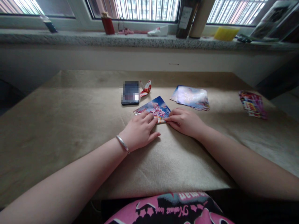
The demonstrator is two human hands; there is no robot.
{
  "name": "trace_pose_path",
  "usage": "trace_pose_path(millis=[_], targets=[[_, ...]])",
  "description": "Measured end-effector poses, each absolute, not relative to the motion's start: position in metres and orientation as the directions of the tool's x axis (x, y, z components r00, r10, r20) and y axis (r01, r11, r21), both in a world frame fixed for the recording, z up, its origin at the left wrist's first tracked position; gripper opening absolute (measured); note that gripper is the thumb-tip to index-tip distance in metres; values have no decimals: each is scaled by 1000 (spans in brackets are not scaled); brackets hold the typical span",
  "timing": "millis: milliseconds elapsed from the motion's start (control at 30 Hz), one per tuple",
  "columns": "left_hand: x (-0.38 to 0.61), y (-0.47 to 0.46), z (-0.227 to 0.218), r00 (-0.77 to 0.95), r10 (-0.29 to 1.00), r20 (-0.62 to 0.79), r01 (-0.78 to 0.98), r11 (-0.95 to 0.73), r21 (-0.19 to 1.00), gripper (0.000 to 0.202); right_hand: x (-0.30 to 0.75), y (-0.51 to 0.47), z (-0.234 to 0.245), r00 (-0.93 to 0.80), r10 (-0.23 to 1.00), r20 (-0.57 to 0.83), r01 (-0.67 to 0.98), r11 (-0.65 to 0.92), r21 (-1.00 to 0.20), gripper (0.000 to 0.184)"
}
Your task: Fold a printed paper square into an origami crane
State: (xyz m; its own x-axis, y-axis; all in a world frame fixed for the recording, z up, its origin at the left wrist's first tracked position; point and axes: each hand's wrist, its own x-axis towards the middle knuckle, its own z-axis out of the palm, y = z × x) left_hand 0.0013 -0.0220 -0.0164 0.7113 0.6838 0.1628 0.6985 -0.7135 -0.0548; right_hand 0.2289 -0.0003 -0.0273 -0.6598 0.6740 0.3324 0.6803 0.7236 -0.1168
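A blue printed leaflet (161, 105) with red and white lettering lies at an angle on the table, seemingly folded. My left hand (142, 129), with a silver bangle at its wrist, rests flat over the leaflet's near left part, fingers stretched and thumb apart on the table. At the leaflet's near right corner, my right hand (184, 121) has thumb and fingertips pinched together on the edge. The leaflet's near left part is hidden under my left fingers. Just beyond it lies a folded red and white paper piece (146, 88).
A dark phone-like device (130, 93), its screen blurred out, lies beyond my left hand. Stacked blue leaflets (192, 96) sit beyond my right hand, and pink-red leaflets (253, 105) farther right. The windowsill (140, 40) holds a red bottle (107, 24) and a yellow object (226, 33).
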Motion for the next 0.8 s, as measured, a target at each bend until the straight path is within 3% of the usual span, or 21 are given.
trace_pose_path(millis=[433, 800], targets=[[5, -24, -8, 727, 680, 93, 682, -731, 14, 50, 229, -3, -24, -724, 617, 309, 663, 746, 64, 24], [5, -24, -2, 727, 685, 52, 685, -728, 2, 51, 226, 2, -28, -758, 552, 347, 561, 823, -84, 27]])
